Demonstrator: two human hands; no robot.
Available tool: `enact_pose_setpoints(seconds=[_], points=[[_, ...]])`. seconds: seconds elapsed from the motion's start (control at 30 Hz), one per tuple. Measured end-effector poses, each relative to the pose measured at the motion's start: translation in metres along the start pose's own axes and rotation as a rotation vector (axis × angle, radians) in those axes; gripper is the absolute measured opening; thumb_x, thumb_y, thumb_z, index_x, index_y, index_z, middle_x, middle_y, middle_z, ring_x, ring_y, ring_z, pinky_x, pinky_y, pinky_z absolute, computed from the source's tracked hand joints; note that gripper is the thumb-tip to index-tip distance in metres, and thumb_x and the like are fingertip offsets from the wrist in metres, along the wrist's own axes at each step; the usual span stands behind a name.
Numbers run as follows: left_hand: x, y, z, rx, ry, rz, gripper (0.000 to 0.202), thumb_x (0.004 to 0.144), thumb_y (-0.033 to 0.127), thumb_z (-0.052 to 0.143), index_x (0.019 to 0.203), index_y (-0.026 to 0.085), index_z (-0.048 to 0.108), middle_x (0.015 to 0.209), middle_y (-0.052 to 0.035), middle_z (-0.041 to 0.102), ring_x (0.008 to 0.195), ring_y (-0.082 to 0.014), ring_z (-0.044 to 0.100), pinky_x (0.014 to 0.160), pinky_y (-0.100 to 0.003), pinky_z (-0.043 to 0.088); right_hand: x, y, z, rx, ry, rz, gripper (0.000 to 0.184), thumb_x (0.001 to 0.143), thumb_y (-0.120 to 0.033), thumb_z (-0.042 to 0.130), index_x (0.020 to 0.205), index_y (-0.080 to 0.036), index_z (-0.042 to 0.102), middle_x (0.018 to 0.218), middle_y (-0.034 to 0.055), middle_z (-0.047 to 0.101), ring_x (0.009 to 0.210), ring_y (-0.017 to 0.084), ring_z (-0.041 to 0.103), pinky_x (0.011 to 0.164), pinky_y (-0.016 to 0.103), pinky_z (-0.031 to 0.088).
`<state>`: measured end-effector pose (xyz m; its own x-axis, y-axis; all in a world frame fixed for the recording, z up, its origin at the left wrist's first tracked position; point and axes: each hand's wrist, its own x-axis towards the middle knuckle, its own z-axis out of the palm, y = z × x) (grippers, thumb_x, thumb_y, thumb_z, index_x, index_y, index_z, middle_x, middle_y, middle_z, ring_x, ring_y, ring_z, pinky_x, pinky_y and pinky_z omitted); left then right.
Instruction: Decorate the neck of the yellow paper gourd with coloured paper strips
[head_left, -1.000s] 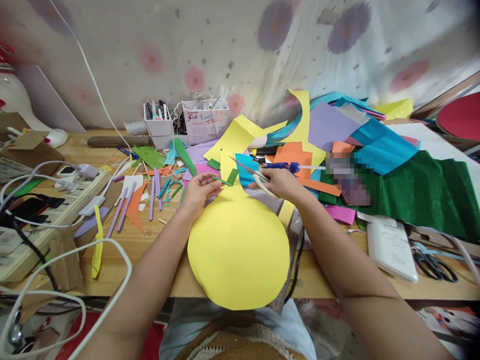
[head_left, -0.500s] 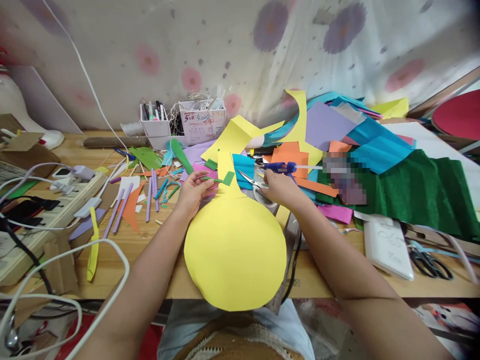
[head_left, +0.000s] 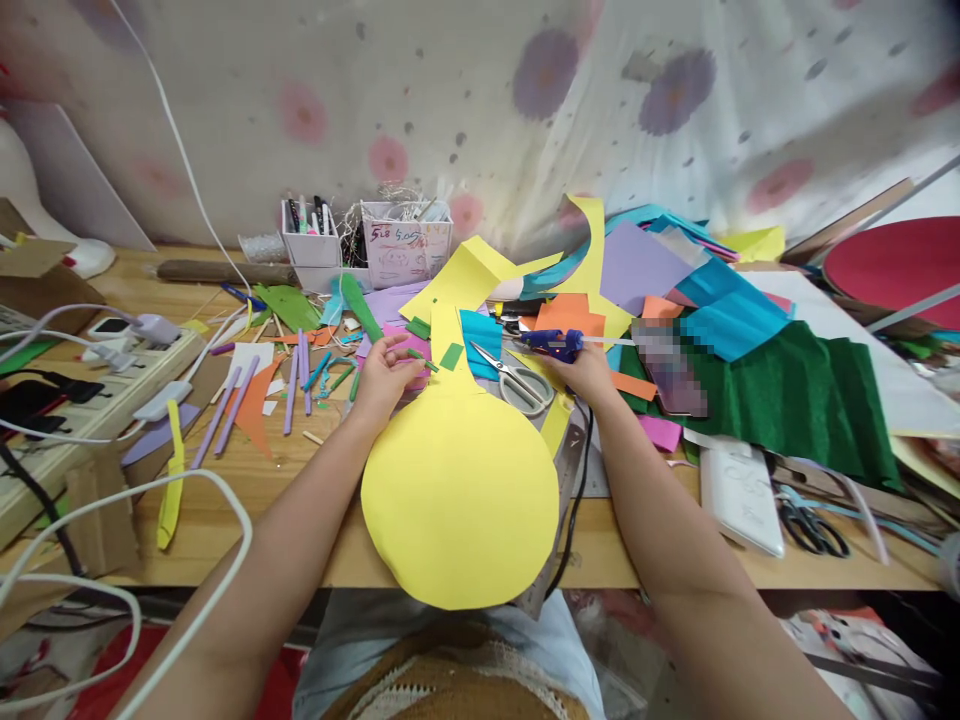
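In front of me lies a large yellow paper circle [head_left: 461,500] with a narrow yellow paper neck [head_left: 448,330] at its top. My left hand [head_left: 386,378] pinches a thin green paper strip [head_left: 423,361] just left of the neck. A small green paper piece [head_left: 451,356] rests on the neck, close to the strip's tip. My right hand [head_left: 589,378] is closed around the handle of a blue glue gun [head_left: 551,344], its fingers partly hidden below the body. Between the hands, scissors [head_left: 523,387] lie with their blades apart.
Purple paper sticks [head_left: 238,400] and scraps cover the left side, near a power strip [head_left: 90,420]. Coloured sheets and dark green crepe paper [head_left: 802,410] are piled right, with a white power bank [head_left: 741,500] and black-handled scissors [head_left: 814,522]. A pen box [head_left: 311,250] stands behind.
My right hand has let go of the scissors and moved onto the glue gun. The green piece now lies separate from the strip in my left hand.
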<state>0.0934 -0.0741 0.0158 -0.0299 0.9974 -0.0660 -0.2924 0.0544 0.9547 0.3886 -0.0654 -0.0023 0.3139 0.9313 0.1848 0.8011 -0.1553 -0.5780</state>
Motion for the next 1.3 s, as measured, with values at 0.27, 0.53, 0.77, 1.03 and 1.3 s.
enact_pose_setpoints(seconds=[0.27,0.53,0.77,1.03,1.3], points=[[0.001,-0.001,-0.001,-0.039,-0.047,-0.017,0.056,0.053,0.012,0.074,0.104,0.016,0.051,0.072,0.0039,0.061,0.06,-0.0098,0.061,0.059,-0.025,0.053,-0.018,-0.026,-0.013,0.72,0.084,-0.072,0.037,0.059,-0.047,0.07,0.081,-0.017,0.063,0.076,0.0053,0.065,0.063,0.016,0.058,0.053,0.029,0.045],[0.001,0.0,-0.002,-0.024,-0.024,-0.037,0.062,0.05,0.012,0.076,0.108,0.015,0.053,0.07,0.0017,0.063,0.062,-0.0121,0.063,0.063,-0.027,0.053,-0.049,-0.066,-0.014,0.539,-0.47,-0.339,0.039,0.068,-0.044,0.067,0.097,-0.017,0.067,0.085,0.0053,0.067,0.075,0.019,0.061,0.061,0.029,0.048],[0.0,0.002,-0.002,0.008,-0.049,-0.032,0.069,0.049,0.017,0.079,0.113,0.015,0.053,0.072,0.0016,0.064,0.059,-0.0115,0.062,0.059,-0.026,0.052,-0.047,-0.063,-0.006,0.495,-0.496,-0.381,0.039,0.072,-0.046,0.064,0.098,-0.017,0.066,0.087,0.0053,0.067,0.077,0.019,0.061,0.064,0.029,0.049],[-0.001,0.003,-0.001,0.019,-0.05,-0.052,0.069,0.048,0.016,0.079,0.113,0.016,0.054,0.072,0.0023,0.062,0.058,-0.0103,0.061,0.058,-0.025,0.051,-0.049,-0.066,-0.005,0.436,-0.508,-0.381,0.039,0.072,-0.047,0.063,0.097,-0.017,0.065,0.085,0.0053,0.066,0.075,0.018,0.06,0.064,0.029,0.048],[-0.003,0.006,0.001,0.018,-0.041,-0.073,0.068,0.048,0.015,0.079,0.112,0.016,0.056,0.07,0.0028,0.062,0.057,-0.0102,0.06,0.057,-0.025,0.05,-0.049,-0.066,-0.005,0.413,-0.457,-0.437,0.039,0.072,-0.047,0.062,0.097,-0.017,0.065,0.087,0.0053,0.066,0.078,0.019,0.059,0.064,0.029,0.047]])
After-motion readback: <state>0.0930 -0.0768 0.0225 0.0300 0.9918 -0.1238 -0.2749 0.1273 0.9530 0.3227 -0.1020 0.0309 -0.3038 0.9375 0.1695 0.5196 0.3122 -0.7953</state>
